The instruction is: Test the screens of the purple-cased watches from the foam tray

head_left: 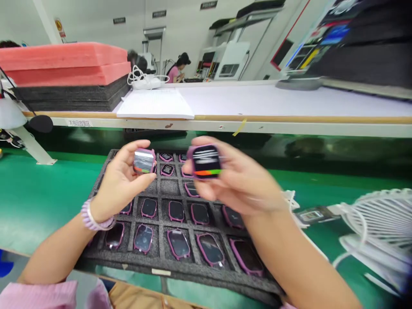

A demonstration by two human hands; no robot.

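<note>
My left hand (124,171) pinches a purple-framed smartwatch (143,160) by its edges, its screen facing me with a pale glare and a coloured strip along the bottom. A second strapless smartwatch (206,162) is in my right hand (236,180); white lines of text and an orange-green strip show on its black screen. Both are held above a dark foam tray (154,256). More purple smartwatches (178,243) lie face up in its compartments, most with dark screens, a few at the back showing text. One compartment (168,187) between them holds none. My right hand is slightly blurred.
The tray lies on a green bench mat (309,163). Above runs a white shelf (238,101) with red foam blocks (71,62), papers (156,104) and a white cable (143,79). A white fan (383,227) stands right, a lamp (13,113) left. A person (178,70) sits beyond.
</note>
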